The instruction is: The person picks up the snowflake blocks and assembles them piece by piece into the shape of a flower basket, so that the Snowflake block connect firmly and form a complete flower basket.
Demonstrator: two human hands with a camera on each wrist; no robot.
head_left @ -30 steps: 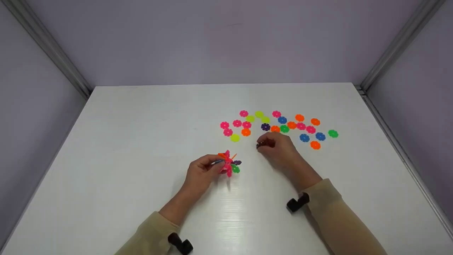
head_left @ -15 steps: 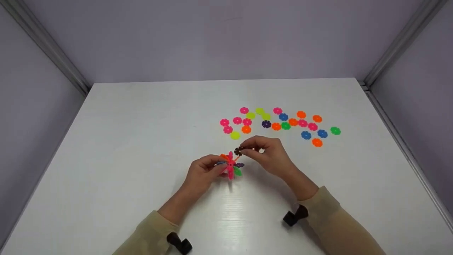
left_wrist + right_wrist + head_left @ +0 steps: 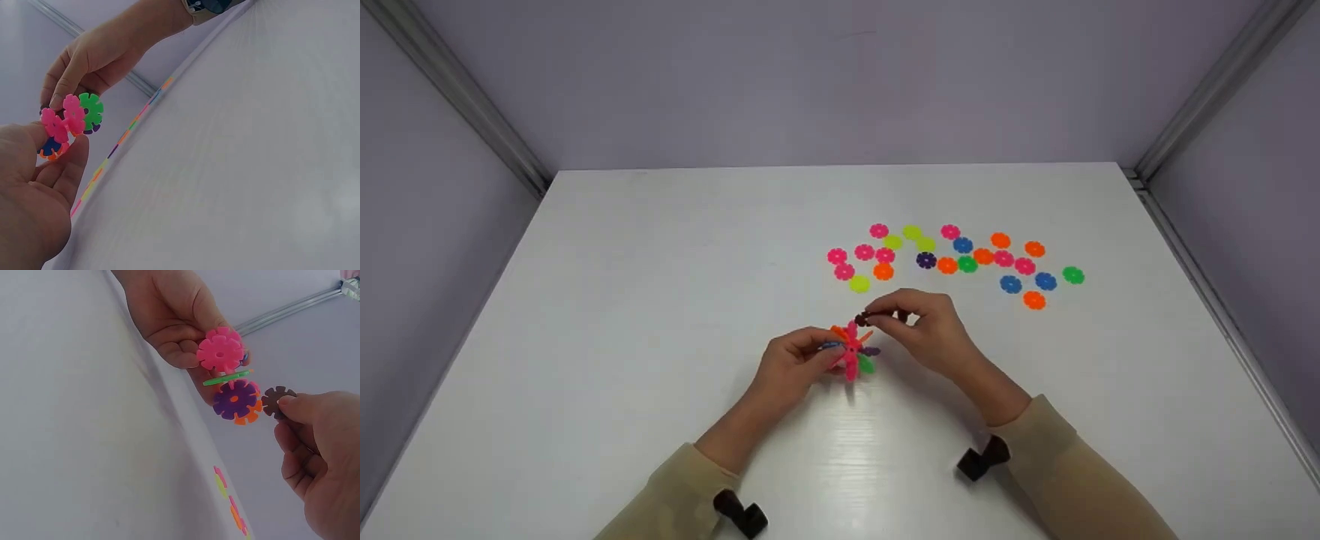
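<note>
In the head view, a cluster of notched, flower-shaped plastic discs in pink, orange, green, purple and blue (image 3: 851, 367) is held above the smooth white tabletop (image 3: 585, 337), gripped between the thumb and fingers of the left hand (image 3: 787, 364). A dark brown, round, notched plastic disc (image 3: 861, 319) is pinched by the right hand (image 3: 926, 330) at the cluster's far side. Beyond the hands, loose notched discs in several bright colours (image 3: 859, 284) are spread flat. If the small pinch were loosened, the brown disc could be dropped and rolled away.

In the left wrist view, the cluster is grasped near a blue notched disc (image 3: 50, 146), while a green notched disc (image 3: 90, 109) is left unsupported at the side. With only a few pieces held, the cluster could be twisted or parted by a hard push. The brown disc is mostly hidden here.

In the right wrist view, the brown disc is clasped between thumb and fingers, its rim right by an orange notched disc (image 3: 248, 416) behind a purple notched disc (image 3: 234, 408). Whether the rims are touching cannot be told. Should the notches be misaligned, the edges could be jammed or skidded past each other, and the purple piece could be knocked askew.
</note>
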